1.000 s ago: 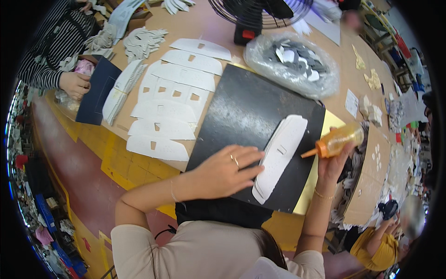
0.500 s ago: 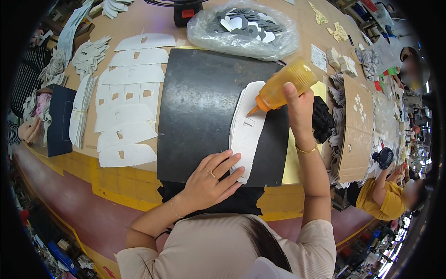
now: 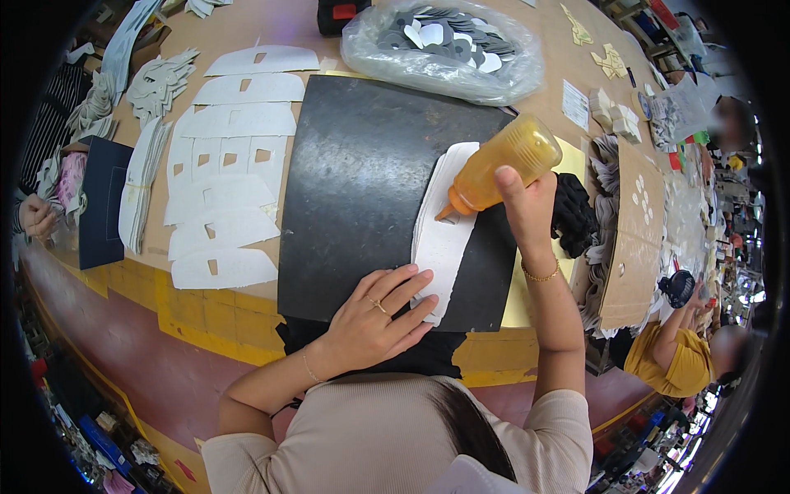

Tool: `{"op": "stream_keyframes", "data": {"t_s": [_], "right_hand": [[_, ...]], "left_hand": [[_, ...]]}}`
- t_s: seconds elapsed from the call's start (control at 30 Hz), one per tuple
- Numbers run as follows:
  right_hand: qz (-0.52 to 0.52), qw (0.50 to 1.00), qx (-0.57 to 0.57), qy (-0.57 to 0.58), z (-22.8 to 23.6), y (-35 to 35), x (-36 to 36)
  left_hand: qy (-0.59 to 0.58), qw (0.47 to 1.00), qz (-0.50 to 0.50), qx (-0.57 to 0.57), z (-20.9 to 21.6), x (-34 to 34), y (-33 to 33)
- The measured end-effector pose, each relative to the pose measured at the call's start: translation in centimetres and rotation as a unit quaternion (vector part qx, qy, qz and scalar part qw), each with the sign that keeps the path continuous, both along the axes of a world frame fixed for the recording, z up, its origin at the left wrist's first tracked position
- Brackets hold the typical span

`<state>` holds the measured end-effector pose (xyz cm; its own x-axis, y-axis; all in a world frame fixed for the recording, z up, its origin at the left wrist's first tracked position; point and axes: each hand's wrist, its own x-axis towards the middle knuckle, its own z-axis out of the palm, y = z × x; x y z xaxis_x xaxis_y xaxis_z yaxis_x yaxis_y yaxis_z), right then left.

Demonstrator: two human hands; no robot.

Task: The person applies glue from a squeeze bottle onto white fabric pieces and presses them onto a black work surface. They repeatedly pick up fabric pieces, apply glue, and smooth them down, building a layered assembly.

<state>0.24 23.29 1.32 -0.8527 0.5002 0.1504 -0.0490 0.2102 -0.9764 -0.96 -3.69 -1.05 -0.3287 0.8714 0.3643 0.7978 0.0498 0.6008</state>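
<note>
A stack of long white cut pieces [image 3: 451,255] lies on a black board [image 3: 354,181], its top piece marked by a small rectangular cut-out. My right hand [image 3: 528,202] is closed round a squeeze bottle [image 3: 510,160] of amber liquid. The bottle is tilted, and its orange nozzle points down at the top piece beside the cut-out, which the tip partly hides. With fingers stretched out, my left hand [image 3: 383,311] rests flat on the stack's near end and the board beside it.
Rows of white pieces with cut-outs [image 3: 234,152] lie left of the board. Behind it sits a clear plastic bag [image 3: 444,62] of grey and white pieces. Black cloth [image 3: 573,214] and a cardboard sheet [image 3: 632,239] are at right. Other people work at both sides.
The bottle's nozzle has moved slightly down along the top piece, nearer the cut-out. My left hand stays at the stack's near end. The view has shifted a little.
</note>
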Motion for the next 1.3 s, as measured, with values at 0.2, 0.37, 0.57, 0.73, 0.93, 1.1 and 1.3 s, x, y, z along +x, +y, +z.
{"op": "stream_keyframes", "data": {"t_s": [0.2, 0.37, 0.57, 0.73, 0.93, 1.1, 1.3], "right_hand": [[-0.019, 0.972, -0.232, 0.009, 0.1, -0.2, 0.0], [-0.02, 0.913, -0.401, 0.07, 0.4, 3.5, 0.8], [-0.068, 0.997, -0.02, 0.033, -1.3, 2.8, 2.2], [-0.057, 0.998, 0.013, 0.03, -0.1, 1.7, 1.8], [-0.041, 0.999, 0.022, 0.012, 0.1, 1.4, 2.3], [-0.022, 1.0, -0.007, -0.002, -0.8, 0.9, 3.3], [-0.075, 0.961, -0.251, 0.087, -1.2, 1.6, 3.9]], "left_hand": [[0.0, 1.0, -0.001, -0.005, -0.1, 0.0, 0.0], [-0.026, 0.998, 0.054, 0.011, -0.2, 0.1, 0.1], [-0.018, 0.994, 0.103, -0.021, -0.2, 0.6, 0.5], [-0.029, 0.993, 0.107, -0.027, -0.2, 0.7, 0.5], [-0.038, 0.994, 0.104, -0.024, -0.1, 0.7, 0.4], [-0.053, 0.993, 0.097, -0.033, 0.3, 0.8, 0.4], [-0.019, 0.995, 0.086, -0.041, 1.5, 0.9, 0.6]]}}
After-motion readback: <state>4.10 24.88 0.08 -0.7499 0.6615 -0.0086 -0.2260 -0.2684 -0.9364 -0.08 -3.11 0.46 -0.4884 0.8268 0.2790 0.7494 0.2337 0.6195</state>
